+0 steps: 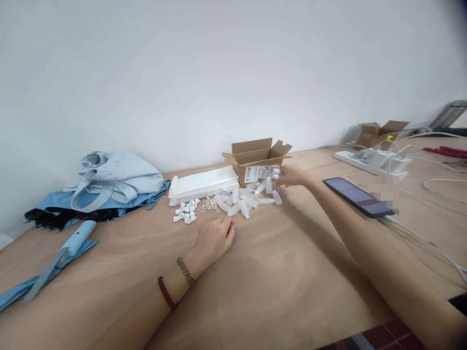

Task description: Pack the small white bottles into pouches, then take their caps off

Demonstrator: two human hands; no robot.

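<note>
My left hand [215,239] rests on the brown tabletop, fingers curled in, just in front of the small parts; what its fingers hold, if anything, is hidden. At the right front corner of an open cardboard box [251,158], my right hand [290,176] has its fingers closed round some translucent white pieces [276,172]. Several translucent plastic tubes [243,207] lie in a loose pile before the box. To their left are small cream-coloured pieces [209,203] and white caps [186,212]. Behind these, a stack of flat white packets [204,184] touches the box.
A light blue cloth bag [120,177] and a blue umbrella [78,238] lie on the left. On the right are a phone [355,197], a white power strip [372,163] with cables and another cardboard box [379,133]. A wall stands behind.
</note>
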